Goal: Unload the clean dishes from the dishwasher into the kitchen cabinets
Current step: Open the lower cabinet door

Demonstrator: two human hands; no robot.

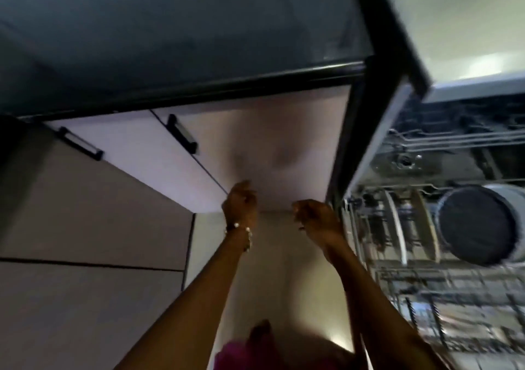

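My left hand (240,199) and my right hand (315,219) reach out side by side at the lower edge of a white cabinet front (284,142). Their fingers are loosely curled and neither holds anything. To the right stands the open dishwasher (377,148). Its lower rack (426,284) carries a round dark pan (480,225) lying on its side and a few upright plates (396,227). The upper rack (454,139) sits above them. The view is tilted and blurred.
A dark countertop (170,43) with a black edge runs over the cabinets. Two white fronts to the left have black handles (181,134) (79,144). Grey floor tiles (85,284) lie at the lower left. A pink garment (244,355) shows at the bottom.
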